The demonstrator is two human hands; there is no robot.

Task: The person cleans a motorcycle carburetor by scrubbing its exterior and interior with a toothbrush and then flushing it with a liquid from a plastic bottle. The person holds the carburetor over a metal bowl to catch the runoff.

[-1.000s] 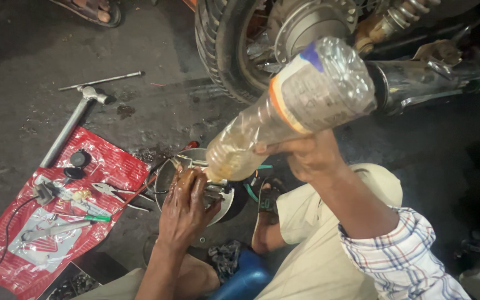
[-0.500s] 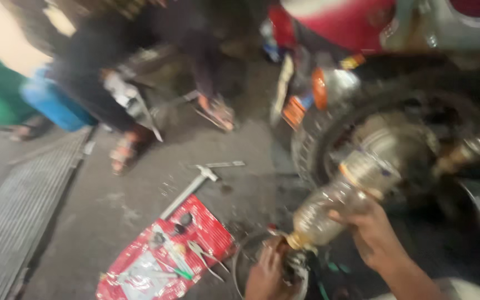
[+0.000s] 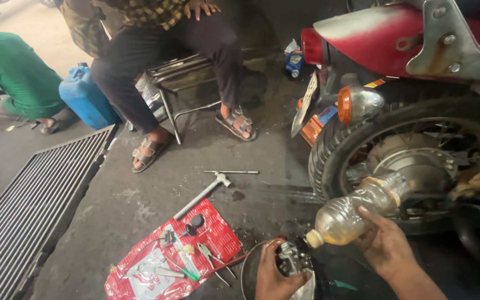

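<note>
My right hand [image 3: 385, 245] grips a clear plastic bottle [image 3: 356, 210] with yellowish liquid, tilted neck-down to the left. Its mouth hangs just above a small dark metal engine part [image 3: 291, 259] that my left hand [image 3: 276, 276] holds over a round metal bowl [image 3: 248, 272] on the floor. Both hands work at the bottom edge of the view, beside the rear wheel [image 3: 406, 161] of a red motorcycle [image 3: 406, 33].
A red plastic sheet [image 3: 218, 236] with pliers, screwdrivers and small parts lies left of the bowl. A T-handle wrench [image 3: 212, 186] lies beyond it. A person sits on a metal stool [image 3: 181, 75]; a blue jerrycan [image 3: 87, 100], a radiator grille [image 3: 29, 205] and another person in green are at left.
The view has lifted from the floor to take in the seated person and motorcycle. The bottle has come down from steeply raised to a shallower tilt, its mouth still over the part in my left hand.
</note>
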